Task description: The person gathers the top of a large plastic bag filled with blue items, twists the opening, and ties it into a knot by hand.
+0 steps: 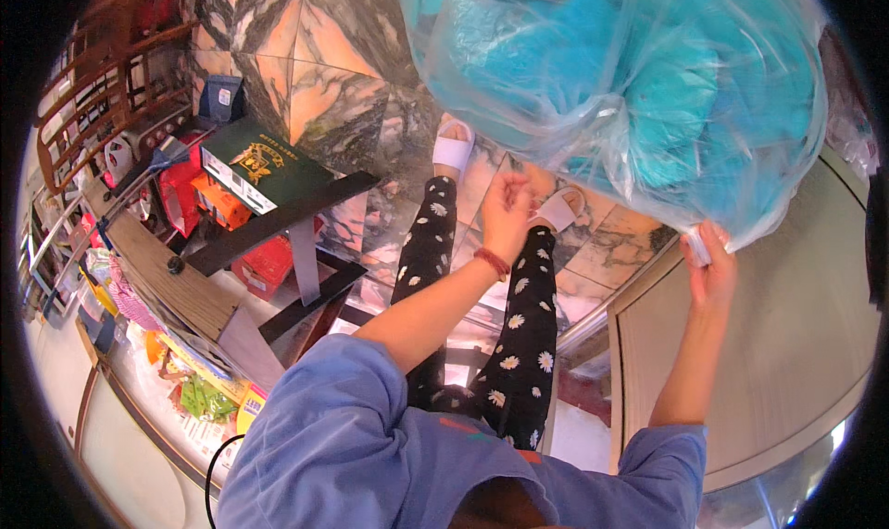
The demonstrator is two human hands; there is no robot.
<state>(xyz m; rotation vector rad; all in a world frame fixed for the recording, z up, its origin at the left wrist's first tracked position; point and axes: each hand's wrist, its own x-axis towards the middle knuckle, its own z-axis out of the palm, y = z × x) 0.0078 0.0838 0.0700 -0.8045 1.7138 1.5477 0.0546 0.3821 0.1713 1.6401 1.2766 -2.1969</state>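
1. The left fisheye camera looks from the person's head.
2. It is facing steeply down, over the blue shirt (319, 436).
3. The shirt is nearest; the left hand (507, 216) and right hand (713, 274) are farther, the marbled floor (329, 103) farther still.

Shiny stone floor (319, 56) made of flat tiles (315, 107), with pink and black swirls and thin lines in between. Down on it, two white slippers, a left one (452, 151) and a right one (557, 211), not touching each other. Up at the right, in front of more tiles, a big clear bag (630, 107), hard to tell if resting on them.
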